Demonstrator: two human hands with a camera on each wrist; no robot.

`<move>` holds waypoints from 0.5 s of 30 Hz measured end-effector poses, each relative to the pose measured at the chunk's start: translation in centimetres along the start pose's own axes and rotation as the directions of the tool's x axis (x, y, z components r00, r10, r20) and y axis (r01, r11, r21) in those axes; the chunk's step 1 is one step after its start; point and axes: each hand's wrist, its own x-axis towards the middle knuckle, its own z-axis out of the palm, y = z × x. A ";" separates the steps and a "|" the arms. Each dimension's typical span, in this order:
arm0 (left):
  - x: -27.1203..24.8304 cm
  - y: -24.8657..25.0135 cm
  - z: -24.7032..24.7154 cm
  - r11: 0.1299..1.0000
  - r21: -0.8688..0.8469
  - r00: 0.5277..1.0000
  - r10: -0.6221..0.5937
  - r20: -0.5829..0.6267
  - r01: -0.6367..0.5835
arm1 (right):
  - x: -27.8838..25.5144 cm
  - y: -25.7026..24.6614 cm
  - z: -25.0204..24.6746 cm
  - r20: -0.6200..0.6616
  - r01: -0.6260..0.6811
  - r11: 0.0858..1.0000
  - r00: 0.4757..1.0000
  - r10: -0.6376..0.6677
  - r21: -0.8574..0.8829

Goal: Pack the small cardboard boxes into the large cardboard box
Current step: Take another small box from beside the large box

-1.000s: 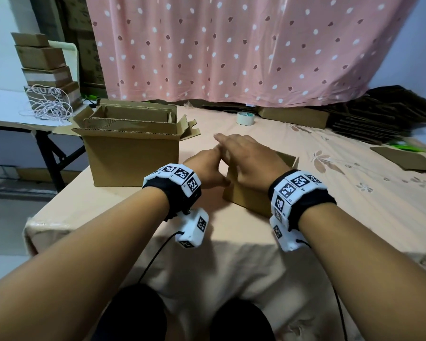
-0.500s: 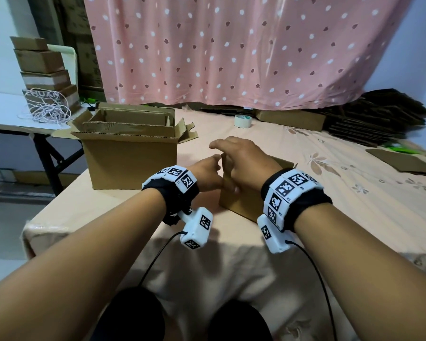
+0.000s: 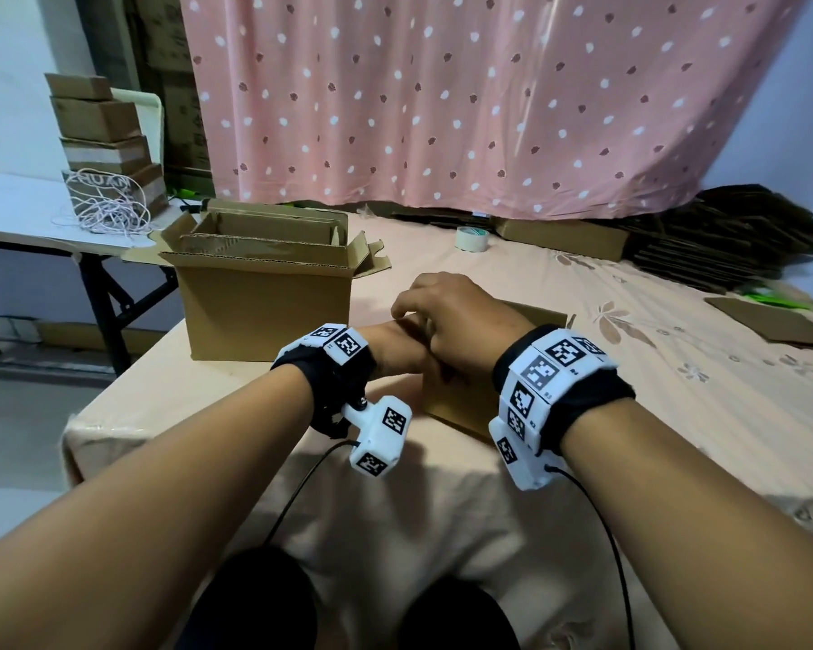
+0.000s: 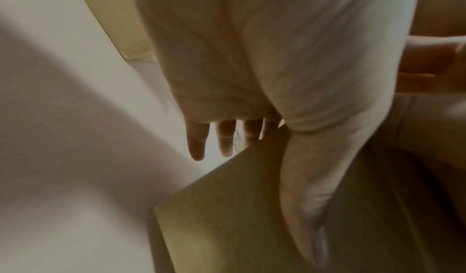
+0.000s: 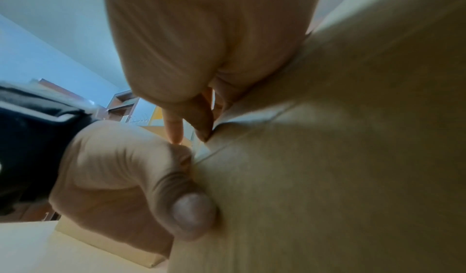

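Note:
A small cardboard box (image 3: pixel 456 405) stands on the peach tablecloth right in front of me, mostly hidden by my hands. My left hand (image 3: pixel 395 349) is at its left near corner. Its straight fingers (image 4: pixel 196 143) lie down the box's left side and its thumb (image 5: pixel 191 211) presses on the near face (image 4: pixel 227 217). My right hand (image 3: pixel 451 321) lies over the top, fingers curled onto the top left edge (image 5: pixel 327 177) above the left hand. The large cardboard box (image 3: pixel 264 316) stands to the left with its flaps open and cardboard boxes inside.
A tape roll (image 3: pixel 471 238) lies at the back by a flat brown box (image 3: pixel 559 236). Flattened cardboard (image 3: pixel 733 241) is piled at the back right. A side table at left bears stacked small boxes (image 3: pixel 104 138) and string (image 3: pixel 109 208). The table's front edge is close.
My right hand has slid left over the box top and bent its fingers over the left edge. It now covers part of my left hand. The box has stayed put.

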 end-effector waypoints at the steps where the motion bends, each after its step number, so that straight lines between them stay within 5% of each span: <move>1: 0.1 -0.3 -0.2 1.000 -0.025 1.000 0.008 -0.025 -0.008 | 0.0 0.0 -0.2 -0.019 0.012 1.000 1.000 -0.012 -0.002; 8: -0.1 0.7 -1.7 0.953 -0.156 0.941 0.213 -0.264 -0.260 | 0.1 -0.9 -0.7 -0.341 0.085 0.991 0.933 -0.114 -0.099; 12: -0.3 1.4 -2.5 0.839 -0.268 0.810 0.295 -0.507 -0.473 | 0.0 -1.4 -1.7 -0.681 -0.047 0.953 0.710 -0.179 -0.299; 15: -1.4 2.1 -4.3 0.762 -0.337 0.733 0.252 -0.631 -0.553 | -0.2 -1.6 -2.3 -0.845 -0.144 0.960 0.517 -0.133 -0.239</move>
